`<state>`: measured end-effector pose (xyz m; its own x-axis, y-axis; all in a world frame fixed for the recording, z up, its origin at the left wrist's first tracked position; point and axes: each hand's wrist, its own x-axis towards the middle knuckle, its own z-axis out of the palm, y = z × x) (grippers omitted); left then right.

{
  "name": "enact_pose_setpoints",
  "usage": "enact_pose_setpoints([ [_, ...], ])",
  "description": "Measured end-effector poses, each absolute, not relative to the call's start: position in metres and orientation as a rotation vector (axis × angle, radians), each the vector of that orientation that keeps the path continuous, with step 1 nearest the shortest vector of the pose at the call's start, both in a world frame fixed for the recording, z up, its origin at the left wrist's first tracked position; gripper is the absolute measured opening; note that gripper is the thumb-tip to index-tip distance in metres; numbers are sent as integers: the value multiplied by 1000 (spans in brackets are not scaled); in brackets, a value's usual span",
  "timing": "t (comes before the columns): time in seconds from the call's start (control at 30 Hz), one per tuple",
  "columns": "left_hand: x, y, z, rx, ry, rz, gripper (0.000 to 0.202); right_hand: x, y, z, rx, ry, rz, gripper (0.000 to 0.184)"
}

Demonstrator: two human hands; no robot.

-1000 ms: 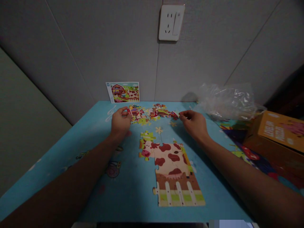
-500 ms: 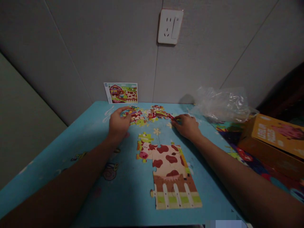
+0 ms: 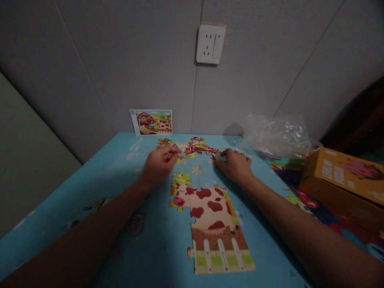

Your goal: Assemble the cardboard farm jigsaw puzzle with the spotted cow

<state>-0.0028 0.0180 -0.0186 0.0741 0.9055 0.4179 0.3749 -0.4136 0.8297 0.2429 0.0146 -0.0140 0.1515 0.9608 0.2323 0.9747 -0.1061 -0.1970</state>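
Observation:
My left hand (image 3: pixel 160 164) is over the near edge of a heap of loose puzzle pieces (image 3: pixel 196 148), thumb and fingertips pinched together. What is between them, if anything, is too small to make out. At the right end of the heap, my right hand (image 3: pixel 237 166) has its thumb and forefinger around a puzzle piece (image 3: pixel 213 157) with red on it, partly covered by the fingers. Nearer to me lies a joined puzzle section (image 3: pixel 214 224) showing a spotted cow above a white fence. Its left and upper edges have open tabs and notches.
A picture card (image 3: pixel 154 122) of the farm scene leans against the wall at the back. On the right are a crumpled clear plastic bag (image 3: pixel 279 136) and an orange puzzle box (image 3: pixel 345 176). A socket (image 3: pixel 211 44) is on the wall above the blue table (image 3: pixel 144 260).
My left hand has moved right along the heap, and its fingers have gone from spread to pinched. My right hand has shifted slightly, its thumb now at a red-marked piece. The view has tilted up slightly.

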Motion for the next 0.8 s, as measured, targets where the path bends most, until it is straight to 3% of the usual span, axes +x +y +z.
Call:
enact_pose_setpoints([
  [0.2,-2,17,-22,2092,1186,1205,24,243,13,-15,-1989,-1769,76,48],
  [0.5,4,6,-13,2057,1040,1042,44,214,-7,-4,-1077,-2014,412,40],
  [0.67,8,6,-15,1867,959,1027,34,216,-6,-2,-1067,-2045,418,38],
  [0.8,5,11,-10,1707,1157,1296,29,235,11,-10,-1402,-1861,201,29],
])
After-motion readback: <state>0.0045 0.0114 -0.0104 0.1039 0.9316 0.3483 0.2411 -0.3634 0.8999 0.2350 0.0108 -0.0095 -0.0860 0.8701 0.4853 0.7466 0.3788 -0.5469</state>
